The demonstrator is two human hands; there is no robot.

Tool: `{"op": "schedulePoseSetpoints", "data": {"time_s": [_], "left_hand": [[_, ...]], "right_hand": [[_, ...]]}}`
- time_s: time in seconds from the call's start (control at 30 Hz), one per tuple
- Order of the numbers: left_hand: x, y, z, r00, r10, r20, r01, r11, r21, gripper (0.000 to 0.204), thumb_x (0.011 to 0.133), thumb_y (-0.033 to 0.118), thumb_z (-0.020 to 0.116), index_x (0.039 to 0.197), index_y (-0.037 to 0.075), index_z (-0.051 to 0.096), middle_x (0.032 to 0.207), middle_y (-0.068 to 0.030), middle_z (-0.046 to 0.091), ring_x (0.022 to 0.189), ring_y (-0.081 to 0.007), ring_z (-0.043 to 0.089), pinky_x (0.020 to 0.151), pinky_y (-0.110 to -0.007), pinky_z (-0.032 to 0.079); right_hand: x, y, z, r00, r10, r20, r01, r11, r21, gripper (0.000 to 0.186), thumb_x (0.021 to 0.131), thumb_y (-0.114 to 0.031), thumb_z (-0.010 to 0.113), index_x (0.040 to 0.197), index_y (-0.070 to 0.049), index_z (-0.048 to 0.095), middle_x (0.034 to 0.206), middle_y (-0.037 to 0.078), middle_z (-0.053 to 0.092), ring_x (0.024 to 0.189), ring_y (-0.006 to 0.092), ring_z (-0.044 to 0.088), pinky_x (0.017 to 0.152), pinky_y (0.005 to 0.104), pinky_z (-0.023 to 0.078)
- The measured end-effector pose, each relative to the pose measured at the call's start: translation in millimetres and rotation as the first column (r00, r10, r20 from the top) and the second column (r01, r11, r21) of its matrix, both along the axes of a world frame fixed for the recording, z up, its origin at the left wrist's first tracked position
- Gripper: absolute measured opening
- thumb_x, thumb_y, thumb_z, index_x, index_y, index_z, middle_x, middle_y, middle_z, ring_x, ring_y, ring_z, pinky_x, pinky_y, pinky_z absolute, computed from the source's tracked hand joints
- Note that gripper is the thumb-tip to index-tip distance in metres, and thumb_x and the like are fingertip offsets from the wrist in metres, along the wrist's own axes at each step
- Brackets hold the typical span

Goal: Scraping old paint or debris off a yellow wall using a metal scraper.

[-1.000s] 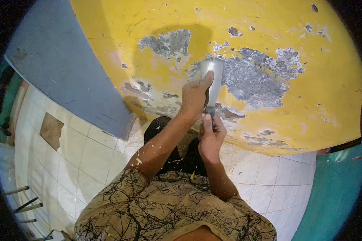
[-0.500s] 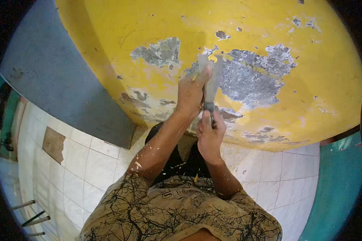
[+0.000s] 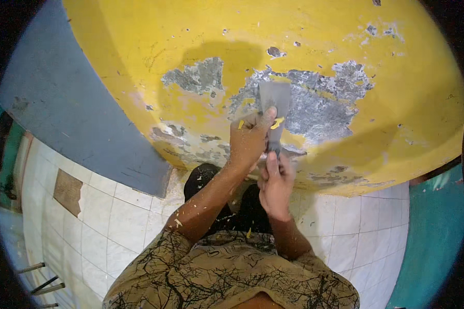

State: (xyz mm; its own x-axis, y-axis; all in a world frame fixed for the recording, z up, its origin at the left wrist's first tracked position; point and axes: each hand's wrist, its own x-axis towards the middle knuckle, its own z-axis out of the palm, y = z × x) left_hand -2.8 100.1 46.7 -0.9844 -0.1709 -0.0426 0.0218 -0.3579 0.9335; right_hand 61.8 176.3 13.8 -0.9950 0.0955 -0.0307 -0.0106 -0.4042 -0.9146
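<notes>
Before me stands a yellow painted wall (image 3: 304, 31) with peeled patches of bare grey plaster (image 3: 314, 118). A broad-bladed paint scraper (image 3: 277, 95) lies over the left part of the largest patch, its blade pointing up. Low on the tool, my right hand (image 3: 277, 188) is closed round the handle. My left hand (image 3: 250, 136) grips the side of the blade, its thumb lying on the metal. Yellow paint flakes (image 3: 277, 123) rest on the blade and on the left hand. Pale dust and chips cling to both forearms.
A grey wall section (image 3: 77, 103) adjoins the yellow one at left. White floor tiles (image 3: 103, 206) lie below, with one broken brown spot (image 3: 68, 193). On the right is a teal surface (image 3: 433, 232). Metal legs (image 3: 46, 283) poke in at lower left.
Both hands and the scraper have come down a little towards me. A yellow flake from the patch's upper edge is gone from there, and loose flakes now show on the blade and left hand.
</notes>
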Motion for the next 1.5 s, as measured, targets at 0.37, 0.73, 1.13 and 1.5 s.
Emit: {"op": "schedulePoseSetpoints", "data": {"time_s": [0.37,0.73,1.13,1.5], "left_hand": [[-0.3,11.9,-14.2,0.948,0.154,-0.277,-0.242,0.917,-0.318,0.047,0.084,0.027,0.061,0.05,0.001,0.042,0.044,0.0005,0.035,0.046,-0.0068,0.03,0.04,-0.031,0.025],[0.5,20.9,-2.3,0.935,0.192,-0.297,-0.246,0.956,-0.159,0.046,0.086,0.024,0.06,0.05,0.002,0.043,0.045,0.0028,0.037,0.045,-0.0048,0.031,0.039,-0.028,0.023],[-5.8,18.7,6.4,0.934,0.187,-0.304,-0.255,0.945,-0.204,0.046,0.087,0.026,0.058,0.049,0.002,0.046,0.045,0.0019,0.038,0.044,-0.0072,0.031,0.041,-0.03,0.026],[-9.1,21.9,-10.8,0.943,0.21,-0.259,-0.272,0.934,-0.233,0.048,0.085,0.028,0.058,0.05,-0.002,0.043,0.044,-0.0012,0.036,0.045,-0.0084,0.032,0.041,-0.032,0.027]], "right_hand": [[10.7,3.9,1.9,0.985,0.166,0.041,-0.159,0.978,-0.137,0.015,0.094,-0.022,0.044,0.093,-0.008,0.048,0.059,-0.005,0.039,0.046,0.0022,0.032,0.037,0.0185,0.025],[-7.6,21.6,-0.7,0.972,0.137,-0.191,-0.136,0.991,0.019,0.021,0.094,-0.024,0.045,0.085,-0.005,0.048,0.055,-0.004,0.043,0.044,0.0027,0.036,0.038,0.0187,0.028],[-13.4,16.4,2.8,0.981,0.115,-0.154,-0.092,0.984,0.151,0.029,0.093,-0.031,0.046,0.083,-0.005,0.048,0.054,-0.004,0.041,0.044,0.0029,0.037,0.039,0.0203,0.027],[-12.8,20.8,1.8,0.982,0.126,-0.139,-0.094,0.972,0.214,0.033,0.095,-0.032,0.041,0.071,-0.009,0.044,0.053,-0.005,0.036,0.041,0.0031,0.032,0.036,0.0193,0.024]]}}
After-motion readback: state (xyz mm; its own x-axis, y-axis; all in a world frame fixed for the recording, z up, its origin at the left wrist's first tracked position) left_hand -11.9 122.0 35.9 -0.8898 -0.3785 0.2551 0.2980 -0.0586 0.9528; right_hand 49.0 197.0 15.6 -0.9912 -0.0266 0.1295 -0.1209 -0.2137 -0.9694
